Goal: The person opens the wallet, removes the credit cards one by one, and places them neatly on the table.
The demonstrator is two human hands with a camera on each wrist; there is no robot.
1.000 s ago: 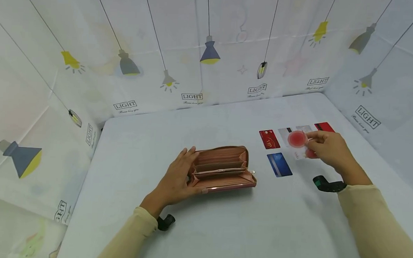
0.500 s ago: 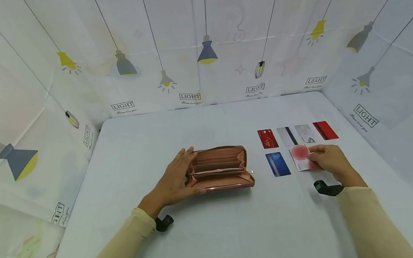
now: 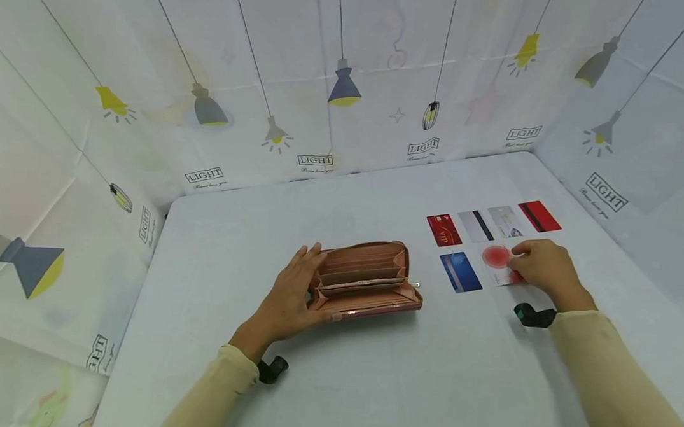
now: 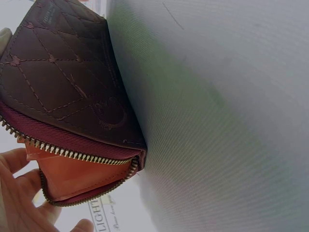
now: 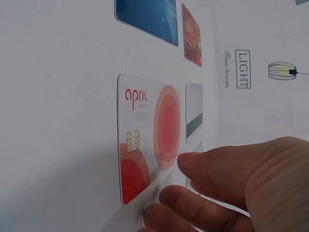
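Note:
An unzipped brown wallet [image 3: 368, 278] stands on the table with its compartments facing up. My left hand [image 3: 286, 300] holds its left end, thumb along the front and fingers at the back. In the left wrist view the wallet's stitched dark cover [image 4: 63, 67] and zipper show, with fingers [image 4: 19, 193] beyond it. At the right, a white bank card [image 5: 145, 125] with red circles lies flat on the table. My right hand [image 3: 548, 270] is at its right edge; the thumb is at a corner and the fingertips lie apart from the thumb.
A blue card [image 3: 461, 272] lies left of the white one. Behind them is a row: a red VIP card [image 3: 444, 230], a silver striped card [image 3: 476, 226], a grey card [image 3: 505, 221] and a red striped card [image 3: 539, 216]. A lamp-print cloth [image 3: 255, 95] hangs behind the table.
My right hand has brought the white card down and toward me onto the table beside the blue card, and its grip has loosened. The left hand and wallet have stayed put.

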